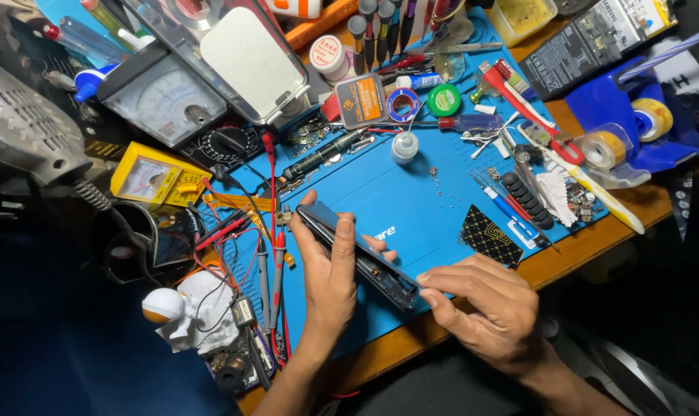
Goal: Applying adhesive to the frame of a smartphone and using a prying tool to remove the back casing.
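My left hand [328, 281] grips a dark smartphone [365, 258] held on its edge above the blue work mat [419, 200], thumb over its upper side. At the phone's lower right end my right hand [484, 304] pinches it, fingertips touching the corner. The phone's opened inside faces away and little of it shows. A few tiny screws [436, 179] lie on the mat beyond the phone.
A black patterned card [490, 236] lies right of the phone. Red and black probe leads [268, 254] and a yellow multimeter [151, 176] sit on the left. Screwdrivers, tweezers, tape rolls [604, 148] and a solder wick spool [403, 102] crowd the back. A small white figurine [188, 308] stands front left.
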